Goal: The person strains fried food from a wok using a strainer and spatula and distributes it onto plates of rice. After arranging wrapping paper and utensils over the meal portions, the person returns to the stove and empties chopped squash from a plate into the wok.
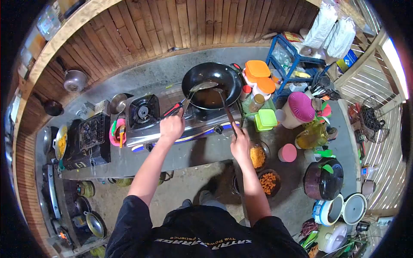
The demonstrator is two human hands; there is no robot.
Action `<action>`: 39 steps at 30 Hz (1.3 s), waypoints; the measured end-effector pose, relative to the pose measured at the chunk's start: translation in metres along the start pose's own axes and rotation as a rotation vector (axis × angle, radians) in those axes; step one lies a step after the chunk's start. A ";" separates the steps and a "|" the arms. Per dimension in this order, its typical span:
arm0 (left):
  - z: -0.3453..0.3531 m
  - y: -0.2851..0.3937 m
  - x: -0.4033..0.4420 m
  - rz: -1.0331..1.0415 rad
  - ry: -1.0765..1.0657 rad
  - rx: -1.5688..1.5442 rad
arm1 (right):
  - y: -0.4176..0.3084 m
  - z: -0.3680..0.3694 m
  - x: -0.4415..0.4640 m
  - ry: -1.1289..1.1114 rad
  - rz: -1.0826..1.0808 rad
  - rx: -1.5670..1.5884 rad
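Observation:
My left hand [172, 127] is closed round the red and black handle of a skimmer [204, 86], whose round head is over the black wok [198, 71]. In my right hand [240, 142] is the dark handle of a spatula [227, 110], its tip reaching into the wok. Dark liquid lies in the bottom of the wok, which sits on the right burner of the gas stove [180, 134]. Close to my right forearm are a bowl of orange-yellow food [257, 157] and a bowl of orange chunks [267, 183].
An unused burner [143, 112] and a pink bowl [115, 134] lie left of the wok. Orange-lidded containers [257, 69], a green box [266, 119] and a pink-lidded tub [300, 108] stand right. A dark pot [323, 180] is further right.

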State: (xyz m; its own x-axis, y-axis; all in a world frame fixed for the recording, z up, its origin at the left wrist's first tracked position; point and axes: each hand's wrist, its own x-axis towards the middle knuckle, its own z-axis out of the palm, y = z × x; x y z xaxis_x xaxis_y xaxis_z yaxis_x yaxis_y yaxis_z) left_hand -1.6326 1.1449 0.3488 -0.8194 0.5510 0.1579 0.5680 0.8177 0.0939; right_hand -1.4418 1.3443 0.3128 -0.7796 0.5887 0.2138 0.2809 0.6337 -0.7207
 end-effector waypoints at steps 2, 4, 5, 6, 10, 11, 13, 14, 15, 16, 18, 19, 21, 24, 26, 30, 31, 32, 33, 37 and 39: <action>0.007 0.004 0.008 -0.022 -0.022 0.013 | 0.003 0.005 0.008 0.025 -0.021 -0.025; 0.016 0.006 0.019 -0.093 -0.118 0.020 | 0.008 0.010 0.016 0.006 -0.022 0.016; 0.020 0.006 0.022 -0.102 -0.111 -0.024 | 0.011 0.016 0.019 -0.008 -0.023 0.039; 0.024 0.006 0.024 -0.115 -0.106 -0.068 | 0.017 0.022 0.024 -0.055 0.011 0.073; 0.034 0.020 0.029 -0.246 -0.122 -0.237 | 0.042 0.054 0.037 0.019 -0.053 0.137; 0.046 0.018 0.031 -0.276 -0.109 -0.289 | 0.037 0.053 0.039 -0.038 0.108 0.297; 0.073 0.014 0.032 -0.340 -0.090 -0.598 | 0.018 0.046 0.045 -0.148 0.431 0.615; 0.073 0.019 0.034 -0.444 -0.170 -0.822 | 0.021 0.050 0.046 -0.149 0.457 0.702; 0.073 0.024 0.035 -0.547 -0.254 -1.045 | 0.025 0.055 0.048 -0.148 0.482 0.788; 0.074 0.030 0.034 -0.643 -0.238 -1.285 | 0.029 0.058 0.048 -0.145 0.507 0.874; 0.097 0.027 0.035 -0.745 -0.163 -1.594 | 0.025 0.057 0.047 -0.111 0.491 0.969; 0.112 0.024 0.035 -0.796 -0.124 -1.749 | 0.022 0.056 0.046 -0.093 0.483 1.015; 0.117 0.020 0.034 -0.806 -0.096 -1.842 | 0.023 0.057 0.038 -0.054 0.460 1.064; 0.125 0.015 0.032 -0.824 -0.040 -1.979 | 0.011 0.052 0.022 0.030 0.459 1.117; 0.130 0.010 0.031 -0.843 -0.043 -2.027 | 0.008 0.048 0.007 0.047 0.471 1.097; 0.133 -0.001 0.017 -0.847 -0.205 -2.026 | 0.023 0.061 -0.046 0.173 0.543 0.993; 0.129 -0.004 0.009 -0.828 -0.246 -2.036 | 0.029 0.062 -0.065 0.162 0.580 1.002; 0.118 -0.007 -0.001 -0.806 -0.291 -2.046 | 0.039 0.066 -0.087 0.154 0.617 1.011; 0.113 -0.012 -0.012 -0.781 -0.341 -2.054 | 0.052 0.071 -0.111 0.152 0.655 1.021; 0.131 -0.043 -0.100 -0.556 -0.752 -2.001 | 0.149 0.127 -0.262 -0.003 0.804 0.816; 0.144 -0.057 -0.159 -0.510 -0.896 -1.603 | 0.184 0.154 -0.356 -0.123 0.618 -0.063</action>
State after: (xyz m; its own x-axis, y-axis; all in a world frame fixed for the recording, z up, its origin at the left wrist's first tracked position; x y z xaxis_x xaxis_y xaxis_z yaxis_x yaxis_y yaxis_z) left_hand -1.5458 1.0349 0.1767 -0.4036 0.6834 -0.6083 -0.6091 0.2954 0.7360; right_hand -1.1989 1.1743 0.0031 -0.5205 0.7956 -0.3100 0.7293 0.2254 -0.6460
